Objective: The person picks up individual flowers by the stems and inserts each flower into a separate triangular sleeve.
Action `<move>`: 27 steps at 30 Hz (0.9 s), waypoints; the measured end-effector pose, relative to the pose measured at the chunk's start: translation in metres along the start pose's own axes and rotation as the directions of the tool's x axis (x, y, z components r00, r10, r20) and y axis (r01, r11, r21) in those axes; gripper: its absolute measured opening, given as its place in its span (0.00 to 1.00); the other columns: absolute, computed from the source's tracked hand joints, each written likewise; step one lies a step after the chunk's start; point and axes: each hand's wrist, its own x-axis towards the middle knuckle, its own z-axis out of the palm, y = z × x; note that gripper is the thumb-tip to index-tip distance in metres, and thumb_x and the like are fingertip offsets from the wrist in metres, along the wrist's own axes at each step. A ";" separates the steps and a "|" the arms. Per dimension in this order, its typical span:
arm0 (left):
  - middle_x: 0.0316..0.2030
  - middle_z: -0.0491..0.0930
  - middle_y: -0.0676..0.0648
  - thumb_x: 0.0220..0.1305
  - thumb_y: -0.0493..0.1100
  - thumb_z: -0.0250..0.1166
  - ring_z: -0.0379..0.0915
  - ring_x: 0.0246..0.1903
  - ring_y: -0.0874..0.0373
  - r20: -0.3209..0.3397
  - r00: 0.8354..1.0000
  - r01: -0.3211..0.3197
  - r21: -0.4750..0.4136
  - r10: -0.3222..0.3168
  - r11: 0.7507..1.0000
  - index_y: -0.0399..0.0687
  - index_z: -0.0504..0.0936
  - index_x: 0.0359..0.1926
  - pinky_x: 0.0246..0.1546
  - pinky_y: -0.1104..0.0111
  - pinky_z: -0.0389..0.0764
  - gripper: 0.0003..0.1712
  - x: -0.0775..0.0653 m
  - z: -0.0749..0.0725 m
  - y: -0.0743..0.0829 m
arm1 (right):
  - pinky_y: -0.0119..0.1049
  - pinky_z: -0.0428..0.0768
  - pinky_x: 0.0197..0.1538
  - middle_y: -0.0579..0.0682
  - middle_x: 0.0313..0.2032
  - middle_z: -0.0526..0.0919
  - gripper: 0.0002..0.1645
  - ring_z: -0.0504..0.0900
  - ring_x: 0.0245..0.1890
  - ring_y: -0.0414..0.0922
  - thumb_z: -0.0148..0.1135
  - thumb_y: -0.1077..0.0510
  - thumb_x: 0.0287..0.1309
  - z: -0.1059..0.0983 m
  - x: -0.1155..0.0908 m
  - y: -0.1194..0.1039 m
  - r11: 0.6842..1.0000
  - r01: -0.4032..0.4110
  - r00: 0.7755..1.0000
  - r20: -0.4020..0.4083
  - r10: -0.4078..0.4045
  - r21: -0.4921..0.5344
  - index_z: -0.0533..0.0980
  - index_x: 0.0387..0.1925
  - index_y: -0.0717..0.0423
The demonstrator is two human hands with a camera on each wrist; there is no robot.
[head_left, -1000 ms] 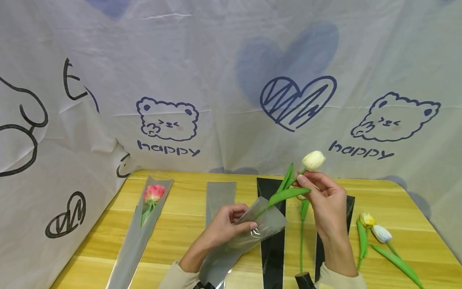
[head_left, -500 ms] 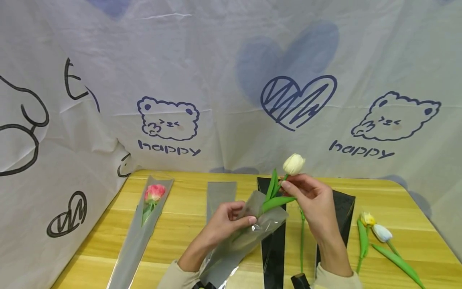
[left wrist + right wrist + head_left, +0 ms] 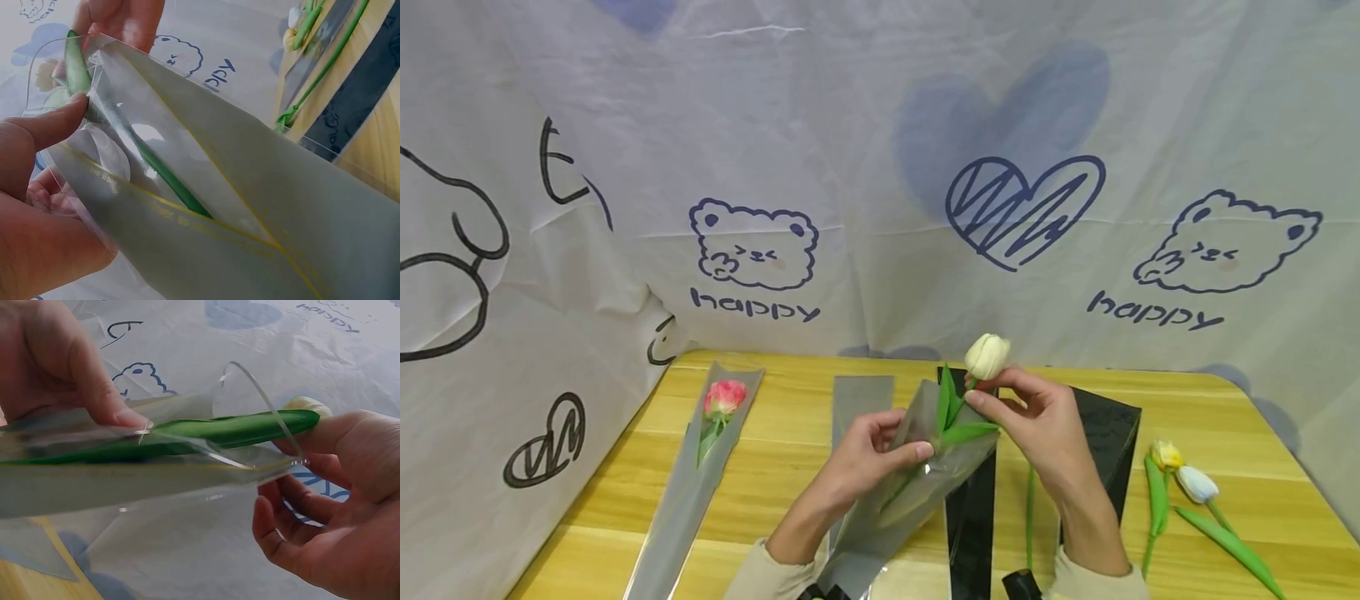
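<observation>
My left hand grips a grey flower sleeve near its wide mouth, thumb across the front. Between thumb and forefinger of my right hand, the stem of a white tulip is pinched just under the bloom. Its green stem runs down inside the sleeve, seen through the clear front in the left wrist view. One green leaf lies partly within the sleeve's mouth, its tip sticking out past the clear edge. The bloom itself stands outside, above the opening.
At left lies a grey sleeve holding a pink flower. Another grey sleeve is behind my left hand. Black sleeves and a green stem lie near my right arm. Yellow and pale blue tulips rest at right.
My right hand has moved left and slightly down with the white tulip, sliding its stem and leaves deeper into the sleeve. The left hand keeps its grip at nearly the same spot.
</observation>
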 end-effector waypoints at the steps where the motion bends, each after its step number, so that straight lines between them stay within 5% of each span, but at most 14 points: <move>1: 0.40 0.87 0.47 0.66 0.34 0.70 0.82 0.36 0.62 -0.002 1.000 0.001 0.001 -0.001 1.000 0.29 0.82 0.55 0.36 0.72 0.80 0.19 0.000 0.000 0.002 | 0.36 0.80 0.57 0.54 0.45 0.85 0.12 0.79 0.56 0.48 0.72 0.63 0.63 -0.001 0.000 0.000 1.000 -0.005 1.000 0.013 0.005 -0.005 0.83 0.44 0.68; 7: 0.41 0.87 0.44 0.66 0.34 0.70 0.83 0.37 0.61 -0.006 1.000 -0.012 0.017 0.012 1.000 0.29 0.82 0.55 0.37 0.72 0.81 0.18 -0.002 0.002 0.010 | 0.49 0.74 0.65 0.59 0.53 0.84 0.13 0.74 0.64 0.47 0.71 0.63 0.63 -0.005 -0.002 -0.004 1.000 -0.018 0.995 0.101 0.020 -0.019 0.83 0.46 0.67; 20: 0.41 0.87 0.37 0.66 0.34 0.71 0.86 0.37 0.59 -0.067 0.991 -0.104 0.153 0.115 0.983 0.29 0.83 0.49 0.34 0.72 0.82 0.14 -0.008 0.013 0.025 | 0.42 0.80 0.57 0.56 0.58 0.82 0.12 0.74 0.65 0.52 0.74 0.62 0.60 -0.002 -0.005 -0.012 0.995 -0.086 0.978 0.183 0.094 -0.053 0.86 0.44 0.64; 27: 0.42 0.87 0.37 0.64 0.34 0.72 0.87 0.39 0.56 -0.100 0.990 -0.083 0.159 0.100 0.984 0.29 0.84 0.48 0.35 0.71 0.83 0.14 -0.006 0.016 0.028 | 0.39 0.81 0.55 0.57 0.62 0.79 0.10 0.74 0.65 0.56 0.74 0.61 0.61 0.000 -0.005 -0.015 0.986 -0.124 0.966 0.214 0.145 -0.108 0.86 0.42 0.62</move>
